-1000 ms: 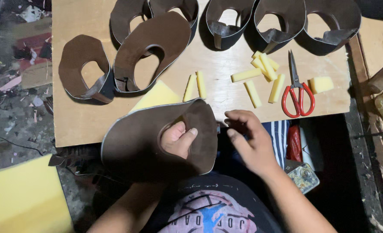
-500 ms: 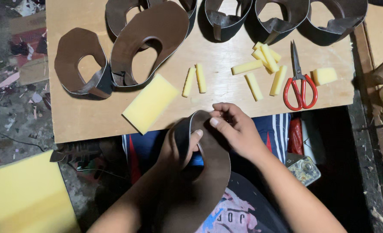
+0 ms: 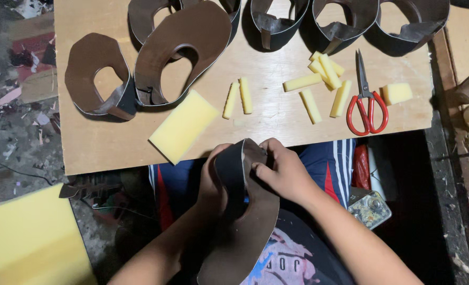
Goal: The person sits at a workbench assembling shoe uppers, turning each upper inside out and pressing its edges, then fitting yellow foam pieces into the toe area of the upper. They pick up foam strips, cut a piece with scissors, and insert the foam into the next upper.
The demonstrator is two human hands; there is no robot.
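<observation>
1. Since half a second ago, the brown leather piece (image 3: 245, 221) has swung more upright over the lap, off the near edge of the wooden board (image 3: 113, 153), its curled top turned toward the head camera; the board's things lie as they did.

2. Right hand (image 3: 284, 171) clamps the top of the piece, thumb pressing into the inner fold, fingers closed over the outer face. That pinch seems to hold the curve shut.

3. Left hand (image 3: 213, 184) sits behind the piece and is mostly hidden by it. It looks wrapped around the back as a brace, but I cannot tell how tightly it grips.

4. Just past the board's near edge, close to the hands, lies a yellow foam block (image 3: 184, 125), set at a slant within easy reach.

5. Further in, toward the middle, two foam sticks (image 3: 238, 97) lie side by side; more cut foam sticks (image 3: 319, 84) are scattered toward the right.

6. Red-handled scissors (image 3: 366, 100) rest beside those sticks near the right edge, blades pointing to the far edge, with a small foam cube (image 3: 396, 93) just right of them.

7. Curved leather shells (image 3: 179, 50) crowd the far edge and left side, standing on their edges, probably stacked out of the way.

8. Down on the floor at the lower left lies a big foam sheet (image 3: 31, 237).
</observation>
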